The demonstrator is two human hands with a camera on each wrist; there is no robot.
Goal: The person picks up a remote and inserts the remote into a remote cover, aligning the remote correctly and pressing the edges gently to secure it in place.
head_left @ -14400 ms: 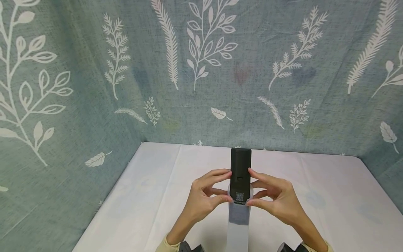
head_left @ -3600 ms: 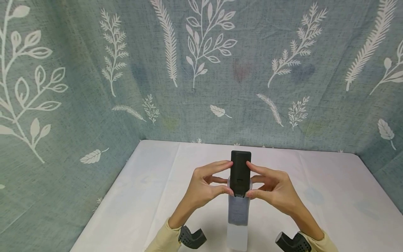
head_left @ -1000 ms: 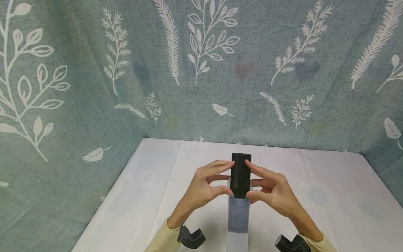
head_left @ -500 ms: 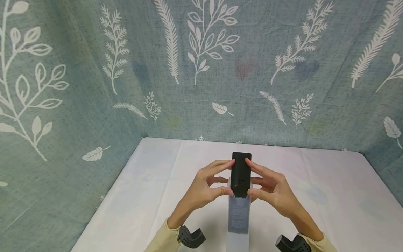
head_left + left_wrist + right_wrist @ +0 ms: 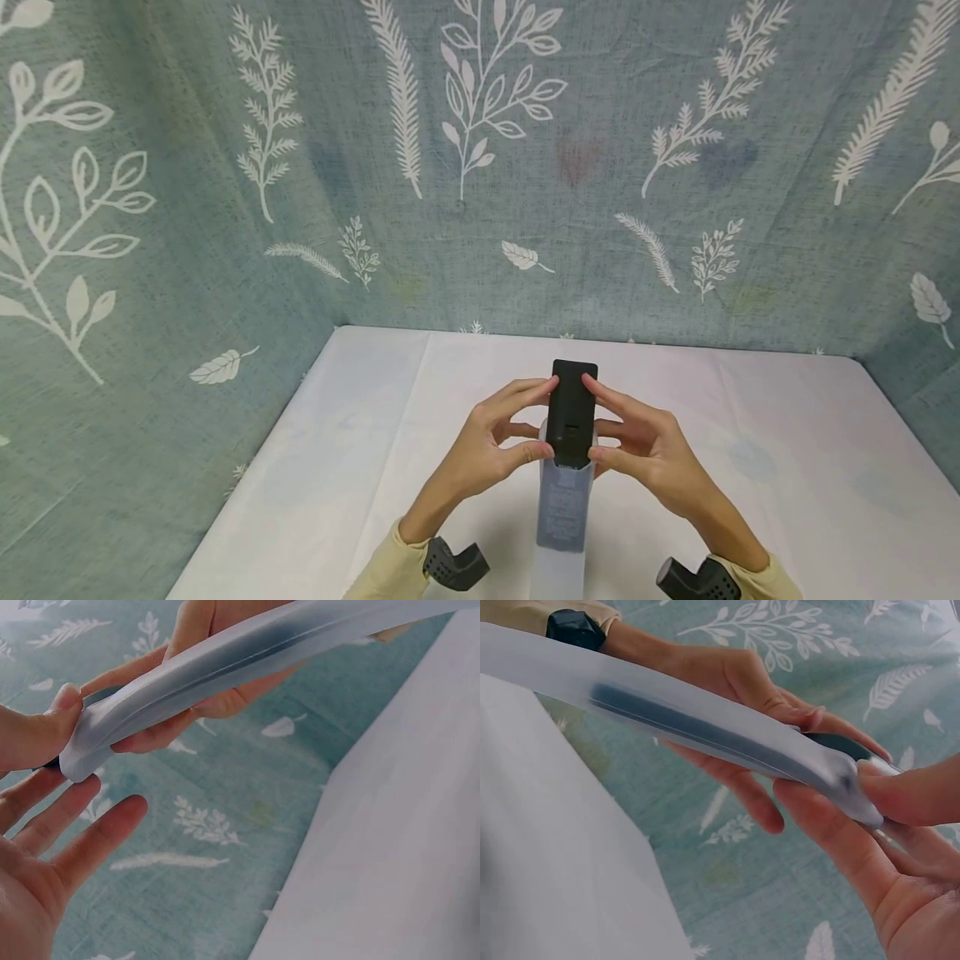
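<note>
A black remote control (image 5: 573, 404) stands back side toward me in the head view, its lower part inside a long translucent plastic sleeve (image 5: 557, 571). Through the sleeve the covered part looks blue-grey with faint print; below that the sleeve is whitish. My left hand (image 5: 487, 450) pinches the sleeve's mouth and the remote's left edge between thumb and fingers. On the other side my right hand (image 5: 652, 458) does the same, index fingertip on the remote's back. The left wrist view shows the sleeve (image 5: 187, 686) slanting away from the fingers, its mouth gathered at the thumb.
A white-covered table (image 5: 375, 417) lies beneath the hands. Green-grey leaf-print cloth (image 5: 442, 267) hangs behind it and along the left. Black wrist devices sit at the left cuff (image 5: 456, 567) and the right cuff (image 5: 697, 579).
Since the oldest frame the remote has slid deeper into the sleeve; its code label is now covered. In the last second the sleeve's lower end has swung slightly left; both hands keep their hold.
</note>
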